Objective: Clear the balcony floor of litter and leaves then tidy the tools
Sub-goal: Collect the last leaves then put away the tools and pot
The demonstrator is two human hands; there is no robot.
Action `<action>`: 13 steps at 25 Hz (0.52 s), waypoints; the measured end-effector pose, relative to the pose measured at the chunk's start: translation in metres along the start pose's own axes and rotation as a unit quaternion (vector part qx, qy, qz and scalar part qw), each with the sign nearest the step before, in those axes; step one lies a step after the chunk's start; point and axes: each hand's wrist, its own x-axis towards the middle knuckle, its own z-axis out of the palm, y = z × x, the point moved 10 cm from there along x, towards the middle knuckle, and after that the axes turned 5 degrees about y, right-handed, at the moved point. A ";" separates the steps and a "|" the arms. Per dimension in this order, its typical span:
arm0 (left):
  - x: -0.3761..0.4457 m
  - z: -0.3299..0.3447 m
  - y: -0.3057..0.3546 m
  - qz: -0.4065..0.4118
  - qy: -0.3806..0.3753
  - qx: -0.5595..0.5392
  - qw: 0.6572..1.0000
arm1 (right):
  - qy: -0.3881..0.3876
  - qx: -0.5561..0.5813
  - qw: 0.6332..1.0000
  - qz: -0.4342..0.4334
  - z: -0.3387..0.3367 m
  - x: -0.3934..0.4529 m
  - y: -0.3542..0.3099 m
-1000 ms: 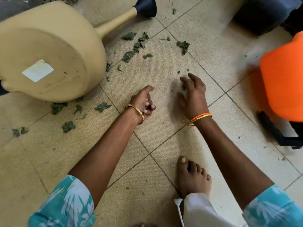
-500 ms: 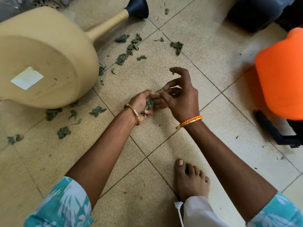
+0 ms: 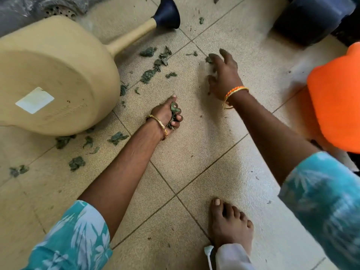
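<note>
Half a second ago the two hands met over the tile and the right one passed scraps into the left; now the right hand (image 3: 224, 73) has reached forward and away, its fingers spread loose and low over a small crumpled green leaf (image 3: 208, 59) that lies just under its fingertips. It holds nothing yet, as far as the blur allows. The left hand (image 3: 167, 115) stays back near the middle of the floor, fingers curled round a wad of dried green leaves (image 3: 174, 114) that pokes out between thumb and fingers.

More litter lies to the left of the reaching hand: a loose line of dark green leaf scraps (image 3: 155, 64) runs diagonally across the beige tiled floor (image 3: 194, 152), from near the long spout down towards the body of the tan plastic watering can (image 3: 58, 75), which lies on its side. Further scraps (image 3: 77, 163) sit scattered below the can, nearer the left arm.

Judging from this, the right hand is the nearer one for the single leaf ahead, while the diagonal line lies between both hands and the can, so a leftward sweep would follow.

An orange plastic container (image 3: 335, 106) stands at the right edge, and a dark bin (image 3: 311, 18) at the top right.
</note>
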 end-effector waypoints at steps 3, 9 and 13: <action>0.001 -0.004 0.011 0.021 0.013 -0.007 1.000 | -0.072 -0.072 0.995 -0.024 0.026 0.025 0.004; 0.008 -0.015 0.018 0.024 0.031 -0.003 0.999 | 0.109 -0.060 0.988 -0.088 -0.001 0.005 -0.008; 0.016 -0.014 0.026 0.034 0.052 0.026 0.998 | 0.105 0.194 0.975 0.007 -0.017 -0.013 -0.021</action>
